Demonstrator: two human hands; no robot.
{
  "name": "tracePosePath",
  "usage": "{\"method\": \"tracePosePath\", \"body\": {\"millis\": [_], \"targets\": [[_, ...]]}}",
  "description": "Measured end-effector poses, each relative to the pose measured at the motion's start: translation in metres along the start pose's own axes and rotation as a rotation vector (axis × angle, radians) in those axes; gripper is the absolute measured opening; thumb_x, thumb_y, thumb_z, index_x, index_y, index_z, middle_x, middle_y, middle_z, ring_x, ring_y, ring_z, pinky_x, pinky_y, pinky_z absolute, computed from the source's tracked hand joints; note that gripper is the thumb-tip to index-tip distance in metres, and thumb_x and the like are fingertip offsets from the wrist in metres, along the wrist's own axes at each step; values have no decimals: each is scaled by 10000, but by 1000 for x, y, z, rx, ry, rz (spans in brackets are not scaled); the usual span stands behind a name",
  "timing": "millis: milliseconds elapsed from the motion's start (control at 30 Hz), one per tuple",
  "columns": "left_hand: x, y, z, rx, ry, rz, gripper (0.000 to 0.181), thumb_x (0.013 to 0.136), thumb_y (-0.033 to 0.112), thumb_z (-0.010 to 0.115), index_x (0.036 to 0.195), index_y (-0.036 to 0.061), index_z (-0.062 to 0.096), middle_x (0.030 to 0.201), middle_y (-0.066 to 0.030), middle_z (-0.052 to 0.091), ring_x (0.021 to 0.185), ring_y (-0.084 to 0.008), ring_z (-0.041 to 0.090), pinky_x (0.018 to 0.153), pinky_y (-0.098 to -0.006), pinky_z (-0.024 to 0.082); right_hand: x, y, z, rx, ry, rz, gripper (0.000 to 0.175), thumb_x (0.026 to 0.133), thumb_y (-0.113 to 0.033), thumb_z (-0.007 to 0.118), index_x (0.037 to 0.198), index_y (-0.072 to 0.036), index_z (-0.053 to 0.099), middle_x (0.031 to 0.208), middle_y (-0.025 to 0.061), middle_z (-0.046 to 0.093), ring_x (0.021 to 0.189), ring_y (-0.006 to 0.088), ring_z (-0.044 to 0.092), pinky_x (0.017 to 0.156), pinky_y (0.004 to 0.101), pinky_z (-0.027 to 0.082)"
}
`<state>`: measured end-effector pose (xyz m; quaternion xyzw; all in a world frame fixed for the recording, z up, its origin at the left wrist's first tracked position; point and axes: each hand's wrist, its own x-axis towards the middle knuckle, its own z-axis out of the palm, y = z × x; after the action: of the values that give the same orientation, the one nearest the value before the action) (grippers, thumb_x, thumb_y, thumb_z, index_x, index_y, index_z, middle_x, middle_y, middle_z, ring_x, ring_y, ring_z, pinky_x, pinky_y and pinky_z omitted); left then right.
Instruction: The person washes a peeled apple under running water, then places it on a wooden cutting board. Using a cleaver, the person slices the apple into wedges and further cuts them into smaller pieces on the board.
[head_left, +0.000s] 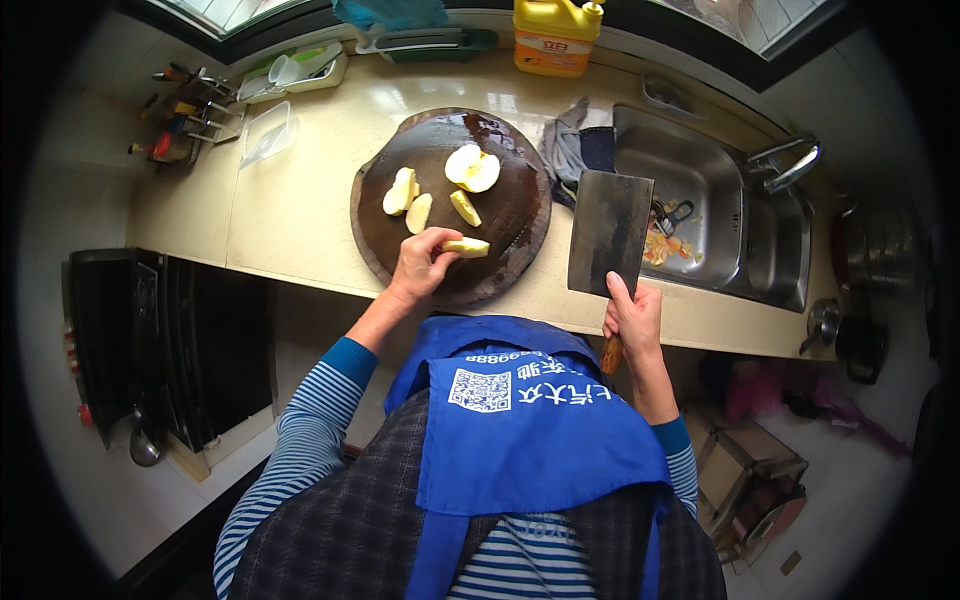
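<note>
My left hand (422, 264) pinches a pale peeled apple wedge (469, 247) over the near part of a round, dark wooden chopping board (480, 217). Farther back on the board lie a peeled apple half (472, 168), cut face up, a single wedge (466, 208) and a small group of wedges (402, 192) at the left. My right hand (634, 315) grips the wooden handle of a broad cleaver (611, 232). Its blade points away from me, above the counter between the board and the sink, apart from the fruit.
A steel sink (694, 161) at the right holds peelings (664, 247) and a peeler (675, 215). Grey cloths (566, 150) lie between board and sink. A yellow detergent jug (555, 41) stands behind. At the left are a clear plastic container (268, 133) and a knife rack (214, 120).
</note>
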<state>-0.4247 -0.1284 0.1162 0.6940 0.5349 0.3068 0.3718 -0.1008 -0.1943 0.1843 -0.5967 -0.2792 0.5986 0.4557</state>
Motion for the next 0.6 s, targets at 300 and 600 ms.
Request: {"method": "tracePosePath", "body": {"millis": [300,600], "targets": [[13,-31,-27,532,170,201,412,664,43,777,1051,41,636,1124,-135,604,1099,-340,541,913,-414,455,10,6,18,-84,-88,-8,388,953,-218,618,619,-86,472,452,-26,415,330,79,402,315,250,334],[49,-19,20,517,62,324,614,580,-29,785,1148,54,569,1206,-138,537,1126,-340,509,943,-415,434,8,7,21,-113,-61,-2,384,954,-207,614,619,-81,473,449,-22,424,329,79,405,315,249,323]]}}
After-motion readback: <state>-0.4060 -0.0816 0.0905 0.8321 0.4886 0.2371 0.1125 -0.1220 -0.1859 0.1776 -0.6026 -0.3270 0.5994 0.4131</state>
